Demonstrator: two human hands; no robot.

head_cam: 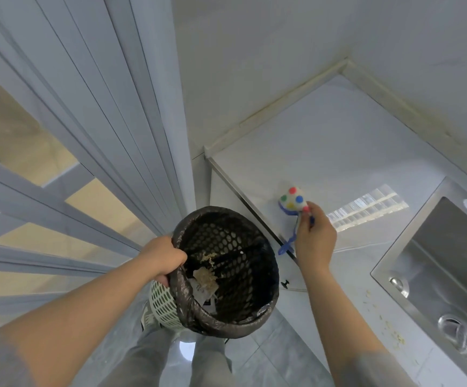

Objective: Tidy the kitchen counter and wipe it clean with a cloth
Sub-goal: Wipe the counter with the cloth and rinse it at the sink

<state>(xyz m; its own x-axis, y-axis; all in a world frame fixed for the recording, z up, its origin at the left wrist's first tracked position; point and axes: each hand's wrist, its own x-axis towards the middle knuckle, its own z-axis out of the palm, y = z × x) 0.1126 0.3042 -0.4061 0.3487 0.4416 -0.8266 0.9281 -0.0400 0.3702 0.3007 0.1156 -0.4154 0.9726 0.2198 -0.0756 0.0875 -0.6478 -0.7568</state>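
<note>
Left hand (165, 258) grips the bin (272, 286) rim at its 9 o'clock, fingers curled over the liner. Right hand (314, 241) pinches the brush (292, 201) handle, with the head resting on the counter (324, 141) at the bin's 1 o'clock. The brush is probably light with a soft head, so it is best held by the stiff handle.

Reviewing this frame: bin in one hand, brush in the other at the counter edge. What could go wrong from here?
1. The left hand grips the bin by one side of its rim only; tilted, it may slip and spill the scraps inside.
2. The brush, held by the right hand, sits beside the bin's mouth, not above it; swept bits may hit the floor.
3. Crumbs by the sink lie far from the bin and may be missed.
</note>
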